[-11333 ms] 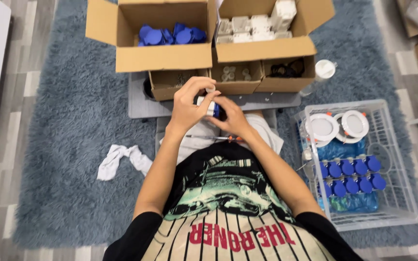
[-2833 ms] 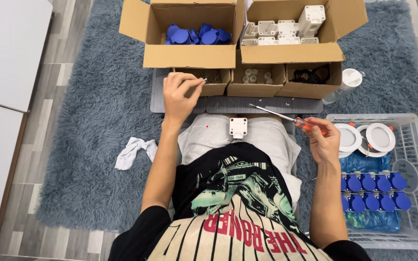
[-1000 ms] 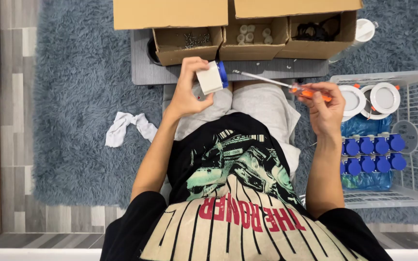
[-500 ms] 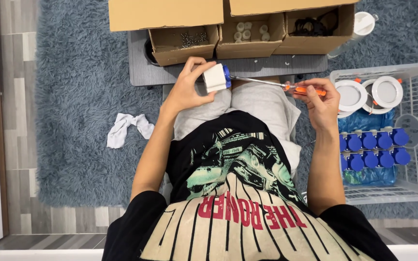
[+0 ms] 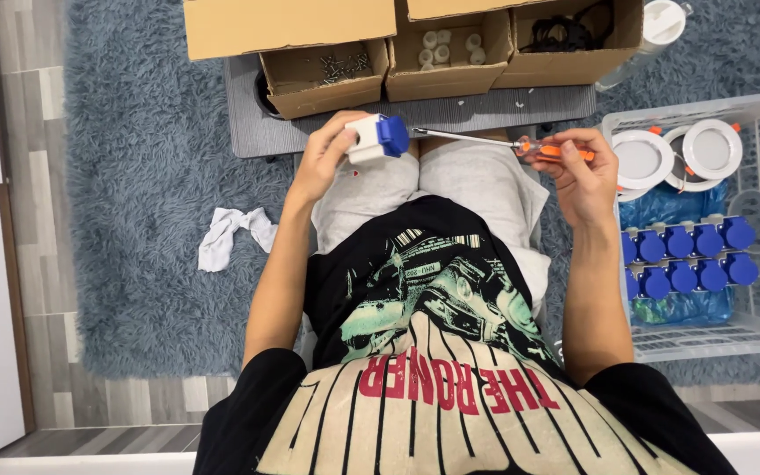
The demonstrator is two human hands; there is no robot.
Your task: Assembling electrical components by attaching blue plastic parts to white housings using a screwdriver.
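We are gripping a blocky white plastic part with a blue cap (image 5: pixel 378 136) in our left hand (image 5: pixel 332 157) above our lap, while our right hand (image 5: pixel 580 171) is pinching a slim orange-handled metal screwdriver (image 5: pixel 499 142), its tip touching the cap.

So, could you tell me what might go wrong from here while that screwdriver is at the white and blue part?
The left hand holds the white and blue part in the air over the lap, unsupported, so the screwdriver tip could slip off and jab the fingers. The right hand grips the orange handle far from the tip, so aim may wander along the long shaft. A loosened small piece could drop into the shaggy grey rug and be hard to find.
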